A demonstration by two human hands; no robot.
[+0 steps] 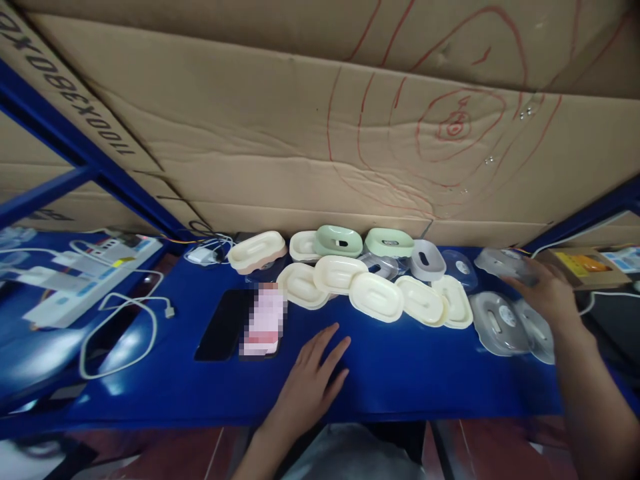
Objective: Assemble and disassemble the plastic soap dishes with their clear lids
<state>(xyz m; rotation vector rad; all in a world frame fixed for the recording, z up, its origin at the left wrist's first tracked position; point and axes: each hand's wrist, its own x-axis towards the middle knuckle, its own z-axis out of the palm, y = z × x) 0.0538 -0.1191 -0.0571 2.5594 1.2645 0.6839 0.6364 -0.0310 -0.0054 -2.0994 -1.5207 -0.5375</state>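
My left hand point(311, 381) lies flat on the blue shelf point(400, 380), fingers stretched out, holding nothing, just in front of a row of cream oval plastic trays point(376, 296). My right hand point(547, 293) reaches to the right end of the row and closes on a clear grey oval tray point(503, 263). More grey trays point(497, 323) lie beside and below that hand. Green trays point(339, 241) and a white one point(427, 259) sit behind the cream row.
Two phones point(239, 325) lie left of my left hand, one with a blurred screen. A white power strip point(87, 277) with cables point(120, 333) sits far left. Cardboard sheets point(320, 133) form the back wall. A small box point(583, 265) stands at far right.
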